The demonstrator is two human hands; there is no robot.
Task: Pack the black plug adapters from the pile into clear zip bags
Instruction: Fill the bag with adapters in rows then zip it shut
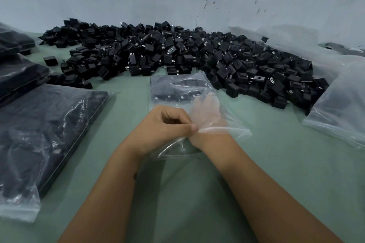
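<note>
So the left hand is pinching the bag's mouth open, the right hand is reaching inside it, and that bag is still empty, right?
Not quite: the bag is not empty. The head view shows black adapters already lying at its far end. The rest holds: the left hand pinches the bag's mouth, and the right hand is inside it, seen through the plastic.

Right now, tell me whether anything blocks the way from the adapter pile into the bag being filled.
Nothing visible does. The left hand pinches the zip bag mouth open, the right hand is inside it, and only bare green table lies between the bag and the adapter pile.
</note>
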